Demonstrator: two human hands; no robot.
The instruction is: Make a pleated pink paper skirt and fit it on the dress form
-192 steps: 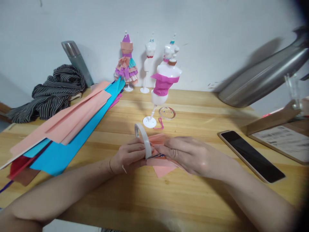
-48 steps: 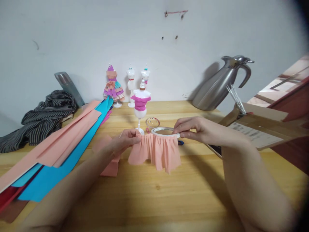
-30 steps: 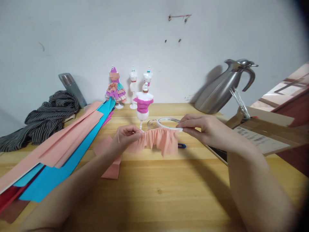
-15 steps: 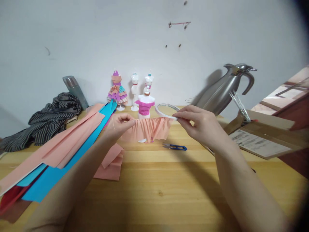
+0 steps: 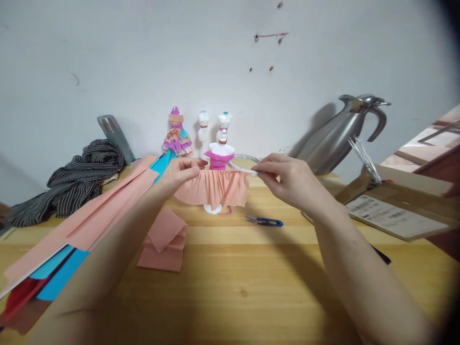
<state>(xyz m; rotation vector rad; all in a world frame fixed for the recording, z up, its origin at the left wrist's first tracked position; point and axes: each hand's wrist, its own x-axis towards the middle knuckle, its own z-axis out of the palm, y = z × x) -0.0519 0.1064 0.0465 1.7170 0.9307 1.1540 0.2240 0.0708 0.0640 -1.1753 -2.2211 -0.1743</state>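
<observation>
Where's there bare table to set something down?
Widest: the near tabletop between left forearm and right forearm, bordered beyond by the loose peach material and blue snips. A smaller gap separates those two. Crowded: the left side, under stacked sheets, and behind the held ruffle, among the mannequins.

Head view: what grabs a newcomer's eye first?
Likely the gathered peach strip, hanging between the left hand and the right hand before the magenta-wrapped mannequin. Then the ruffled, multicoloured dress farther back, to the left. The steel jug at far right stands out too.
</observation>
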